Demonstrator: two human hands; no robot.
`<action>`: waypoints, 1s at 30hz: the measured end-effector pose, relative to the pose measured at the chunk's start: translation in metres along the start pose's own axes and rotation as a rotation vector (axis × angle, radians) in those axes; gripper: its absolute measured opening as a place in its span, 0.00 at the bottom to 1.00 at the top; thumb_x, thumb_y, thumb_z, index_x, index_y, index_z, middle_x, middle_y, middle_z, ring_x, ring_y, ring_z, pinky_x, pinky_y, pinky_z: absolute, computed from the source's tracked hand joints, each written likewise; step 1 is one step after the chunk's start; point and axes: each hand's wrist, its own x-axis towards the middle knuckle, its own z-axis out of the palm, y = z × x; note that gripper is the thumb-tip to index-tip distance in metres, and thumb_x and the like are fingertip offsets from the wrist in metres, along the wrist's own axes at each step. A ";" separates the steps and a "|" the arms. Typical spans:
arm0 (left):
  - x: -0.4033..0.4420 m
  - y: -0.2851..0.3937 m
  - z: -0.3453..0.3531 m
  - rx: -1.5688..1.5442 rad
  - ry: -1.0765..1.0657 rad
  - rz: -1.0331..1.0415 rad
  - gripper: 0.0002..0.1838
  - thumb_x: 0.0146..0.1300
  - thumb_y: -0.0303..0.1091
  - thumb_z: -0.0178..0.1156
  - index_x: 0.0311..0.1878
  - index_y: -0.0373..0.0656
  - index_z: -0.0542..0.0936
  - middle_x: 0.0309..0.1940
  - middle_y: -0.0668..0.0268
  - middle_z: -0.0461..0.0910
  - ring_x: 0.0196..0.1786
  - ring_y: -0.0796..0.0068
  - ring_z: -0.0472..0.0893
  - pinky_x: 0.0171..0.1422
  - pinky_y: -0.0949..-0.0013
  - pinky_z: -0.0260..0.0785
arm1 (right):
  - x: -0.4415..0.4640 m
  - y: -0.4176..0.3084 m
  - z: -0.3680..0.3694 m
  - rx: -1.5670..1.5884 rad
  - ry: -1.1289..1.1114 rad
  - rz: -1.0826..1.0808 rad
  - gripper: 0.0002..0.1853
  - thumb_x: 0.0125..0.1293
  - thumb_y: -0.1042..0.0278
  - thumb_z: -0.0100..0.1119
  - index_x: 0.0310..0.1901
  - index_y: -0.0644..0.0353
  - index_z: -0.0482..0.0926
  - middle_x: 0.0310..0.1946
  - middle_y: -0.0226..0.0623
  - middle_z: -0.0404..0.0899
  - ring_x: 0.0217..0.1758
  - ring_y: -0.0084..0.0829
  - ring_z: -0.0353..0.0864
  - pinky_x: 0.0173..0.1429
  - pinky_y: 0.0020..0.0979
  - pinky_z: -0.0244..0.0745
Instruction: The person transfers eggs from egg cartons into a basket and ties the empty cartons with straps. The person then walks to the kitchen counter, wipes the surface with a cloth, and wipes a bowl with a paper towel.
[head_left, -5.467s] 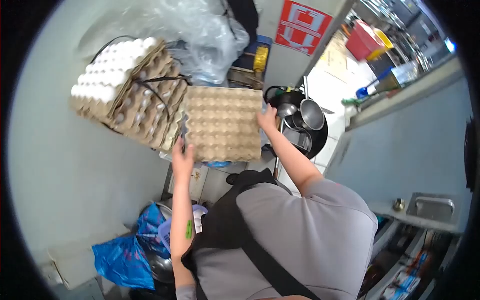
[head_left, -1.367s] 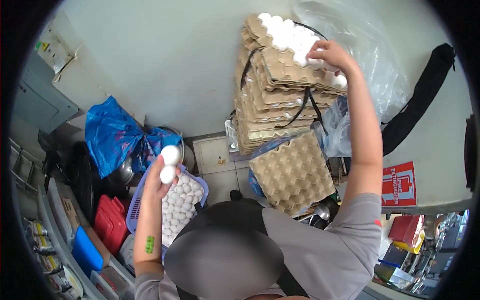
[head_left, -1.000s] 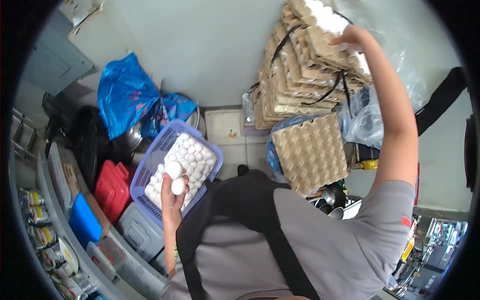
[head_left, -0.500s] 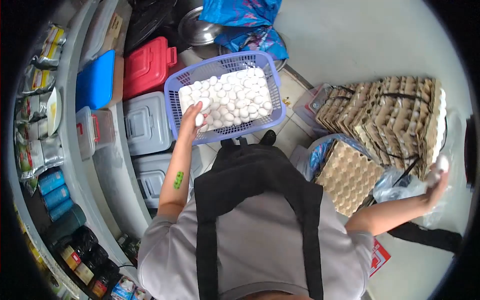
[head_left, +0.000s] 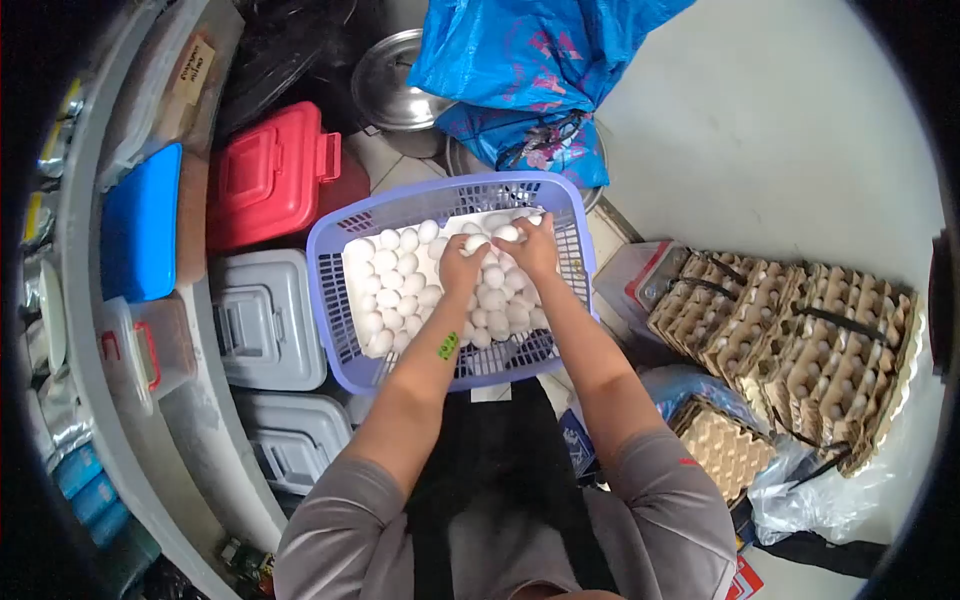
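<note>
A purple plastic basket (head_left: 322,300) sits on the floor in front of me, its bottom covered by white eggs (head_left: 396,284) on a pale liner. My left hand (head_left: 462,266) is over the middle of the basket with its fingers wrapped round a white egg. Close beside it, my right hand (head_left: 535,252) grips an egg (head_left: 506,233) between thumb and fingers. Another egg (head_left: 535,218) shows at that hand's far side; whether it is held too, I cannot tell. Both hands partly hide the eggs beneath them.
Tied stacks of egg trays (head_left: 830,350) holding eggs stand by the wall at right, with a brown egg tray (head_left: 725,448) below them. Lidded grey bins (head_left: 265,320) and a red bin (head_left: 262,180) line the left. A blue bag (head_left: 520,60) and a lidded pot (head_left: 400,85) lie beyond the basket.
My right hand has swung from the egg trays at far right to the basket, carrying an egg. My left hand has moved right, to the basket's middle. The view has shifted closer to the basket.
</note>
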 end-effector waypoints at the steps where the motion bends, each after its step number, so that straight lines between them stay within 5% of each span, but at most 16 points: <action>1: 0.004 0.001 0.006 -0.018 0.027 -0.001 0.27 0.42 0.52 0.67 0.41 0.41 0.76 0.36 0.58 0.78 0.40 0.62 0.78 0.43 0.65 0.68 | 0.011 0.006 0.012 0.000 -0.004 0.001 0.25 0.37 0.48 0.70 0.37 0.52 0.79 0.47 0.54 0.62 0.45 0.51 0.73 0.47 0.40 0.70; 5: 0.018 -0.019 0.036 -0.053 0.147 0.137 0.23 0.45 0.46 0.67 0.41 0.42 0.76 0.36 0.60 0.75 0.40 0.65 0.75 0.44 0.67 0.66 | 0.030 0.024 0.034 -0.126 -0.009 -0.062 0.22 0.40 0.50 0.68 0.36 0.53 0.78 0.44 0.51 0.62 0.35 0.46 0.76 0.36 0.39 0.73; 13: 0.015 -0.011 0.055 0.068 0.197 0.231 0.26 0.49 0.37 0.63 0.52 0.42 0.69 0.48 0.57 0.69 0.51 0.55 0.66 0.57 0.58 0.57 | 0.030 0.029 0.046 -0.202 0.068 -0.122 0.25 0.45 0.53 0.65 0.47 0.48 0.76 0.58 0.56 0.54 0.54 0.52 0.67 0.48 0.41 0.71; 20: -0.012 0.010 0.052 0.166 0.059 0.136 0.44 0.46 0.25 0.60 0.66 0.47 0.49 0.62 0.44 0.46 0.62 0.45 0.54 0.65 0.57 0.49 | 0.003 0.020 0.022 -0.265 0.039 -0.090 0.30 0.44 0.67 0.63 0.54 0.44 0.71 0.61 0.57 0.50 0.57 0.54 0.59 0.59 0.40 0.62; 22: -0.015 0.015 0.047 0.085 -0.057 0.044 0.50 0.44 0.23 0.61 0.68 0.44 0.42 0.65 0.44 0.41 0.68 0.46 0.44 0.70 0.59 0.42 | -0.015 0.024 -0.003 -0.221 0.084 -0.139 0.30 0.44 0.68 0.63 0.54 0.45 0.71 0.61 0.57 0.50 0.57 0.54 0.59 0.59 0.40 0.61; 26: -0.012 -0.017 0.050 0.158 -0.128 0.094 0.52 0.42 0.25 0.64 0.66 0.33 0.40 0.67 0.48 0.42 0.69 0.49 0.40 0.72 0.60 0.31 | -0.082 0.017 -0.106 -0.081 0.148 -0.179 0.25 0.49 0.70 0.61 0.52 0.51 0.72 0.57 0.53 0.56 0.57 0.51 0.61 0.59 0.40 0.62; 28: 0.011 -0.089 0.056 0.537 -0.206 0.449 0.53 0.41 0.33 0.65 0.65 0.29 0.41 0.65 0.46 0.45 0.69 0.53 0.43 0.72 0.61 0.33 | -0.117 0.009 -0.192 -0.030 0.236 -0.115 0.23 0.50 0.70 0.60 0.51 0.53 0.73 0.56 0.51 0.59 0.57 0.49 0.62 0.59 0.40 0.62; 29: 0.034 -0.135 0.063 0.306 -0.355 0.352 0.51 0.42 0.37 0.65 0.65 0.31 0.44 0.63 0.48 0.51 0.68 0.55 0.46 0.72 0.64 0.36 | -0.143 0.001 -0.243 0.050 0.290 -0.124 0.21 0.51 0.70 0.59 0.49 0.55 0.74 0.54 0.49 0.62 0.56 0.47 0.65 0.59 0.40 0.62; 30: 0.032 -0.125 0.046 0.447 -0.483 0.409 0.50 0.43 0.40 0.65 0.65 0.32 0.48 0.63 0.48 0.53 0.68 0.55 0.49 0.71 0.66 0.40 | -0.173 -0.009 -0.290 0.126 0.344 -0.144 0.18 0.52 0.71 0.58 0.48 0.56 0.75 0.52 0.47 0.64 0.55 0.45 0.67 0.58 0.40 0.62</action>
